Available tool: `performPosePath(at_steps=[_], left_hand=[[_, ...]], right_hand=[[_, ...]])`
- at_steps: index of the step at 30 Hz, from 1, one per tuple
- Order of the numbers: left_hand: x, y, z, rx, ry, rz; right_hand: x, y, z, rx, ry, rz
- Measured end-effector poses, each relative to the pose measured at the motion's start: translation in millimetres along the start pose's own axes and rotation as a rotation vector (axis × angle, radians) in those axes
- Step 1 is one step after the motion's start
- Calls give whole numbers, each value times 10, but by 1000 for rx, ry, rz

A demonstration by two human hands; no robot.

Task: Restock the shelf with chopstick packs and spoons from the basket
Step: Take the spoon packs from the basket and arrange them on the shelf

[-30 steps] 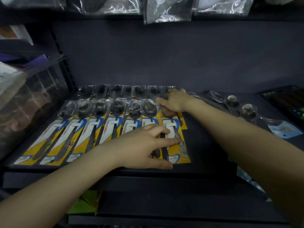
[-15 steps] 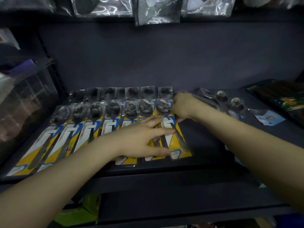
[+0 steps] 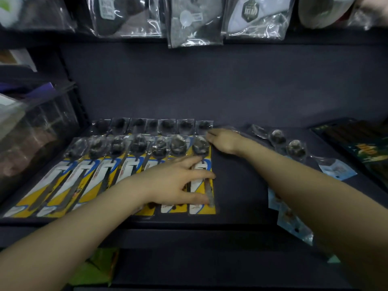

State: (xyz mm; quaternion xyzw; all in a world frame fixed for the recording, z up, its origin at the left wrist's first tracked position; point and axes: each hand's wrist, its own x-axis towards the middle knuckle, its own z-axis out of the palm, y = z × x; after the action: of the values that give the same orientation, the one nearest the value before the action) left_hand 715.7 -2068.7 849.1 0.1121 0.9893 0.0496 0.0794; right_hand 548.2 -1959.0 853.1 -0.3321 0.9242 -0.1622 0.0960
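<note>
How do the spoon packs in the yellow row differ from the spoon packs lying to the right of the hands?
The yellow spoon packs lie side by side in a neat, straight row; the blue spoon packs lie slanted and loose. The yellow ones have yellow and white backing cards; the others have pale blue cards. The left hand rests on the yellow row only. Both kinds are spoons in clear plastic.

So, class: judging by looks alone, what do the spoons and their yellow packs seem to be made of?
Spoons: probably polished metal, since the bowls give grey mirror-like reflections. Yellow packs: apparently printed card under clear glossy plastic film, which shows glare over the bowls.
</note>
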Motion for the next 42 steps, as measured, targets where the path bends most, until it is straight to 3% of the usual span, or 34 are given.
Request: performPosePath(at_steps=[4, 8, 10, 13, 17, 20, 23, 25, 28, 32, 36, 39, 42], left_hand=[[-43, 7, 25, -72, 8, -69], [-112, 34, 80, -57, 129, -263], [-139, 59, 107, -28, 93, -317], [-137, 82, 107, -54, 35, -327], [-162, 47, 87, -55, 45, -314], [-169, 60, 30, -94, 174, -277], [-85, 216, -116, -121, 435, -179], [41, 383, -210, -110, 554, -91], [292, 641, -287, -105, 657, -23], [579, 826, -287, -257, 766, -65], [769, 843, -257, -567, 797, -254], [903, 903, -251, -801, 766, -298], [1027, 1083, -289, -1013, 794, -275]], right_hand=[[94, 42, 45, -84, 12, -49], [127, 130, 56, -9, 219, -162], [127, 142, 24, 5, 215, -245], [98, 89, 6, -31, 160, -317], [73, 164, -62, 26, 208, -346], [-33, 433, -285, -142, 301, -299], [-165, 797, -490, -429, 193, -87], [-222, 942, -526, -404, 64, -54], [-281, 1030, -490, -447, 106, -117], [-323, 1013, -478, -457, 181, -48], [-336, 1118, -669, -371, 375, 9], [-410, 1216, -831, -77, 472, -42], [-582, 1194, -902, 162, 570, -224]])
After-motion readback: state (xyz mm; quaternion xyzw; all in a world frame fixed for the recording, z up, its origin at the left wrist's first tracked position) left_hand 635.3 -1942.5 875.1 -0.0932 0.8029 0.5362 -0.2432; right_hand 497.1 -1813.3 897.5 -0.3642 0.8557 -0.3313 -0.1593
